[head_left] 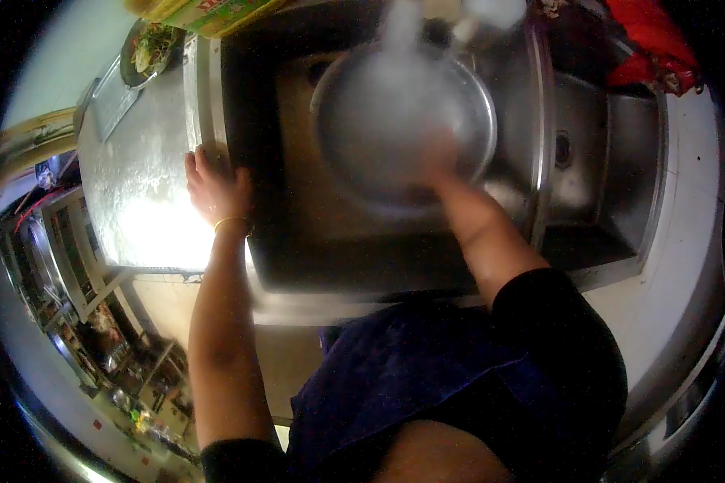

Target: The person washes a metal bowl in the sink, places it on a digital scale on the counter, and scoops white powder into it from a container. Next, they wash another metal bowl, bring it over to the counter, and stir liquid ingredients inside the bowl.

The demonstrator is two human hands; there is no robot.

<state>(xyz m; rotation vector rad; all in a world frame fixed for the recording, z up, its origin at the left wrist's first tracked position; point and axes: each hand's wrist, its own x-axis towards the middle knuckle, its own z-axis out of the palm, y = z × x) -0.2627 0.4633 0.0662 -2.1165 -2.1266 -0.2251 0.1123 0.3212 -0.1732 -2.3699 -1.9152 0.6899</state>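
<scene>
A large round metal basin (489,121) sits inside the deep stainless-steel sink. Its inside looks cloudy with water, steam or foam; which one I cannot tell. My right hand (439,157) reaches into the basin at its lower right, so smeared by motion that its fingers do not show clearly. On the left rim of the sink (209,88) rests my left hand (216,189), fingers spread over the edge and holding nothing. A white, blurred stream (403,32) comes down at the basin's far side.
Left of the sink is a wet metal counter (137,173) with a metal tray (113,101) and a bowl of shredded vegetables (149,50). A yellow-green package (209,14) stands behind. A second sink compartment (576,185) lies right, with a red bag (652,44) beyond it.
</scene>
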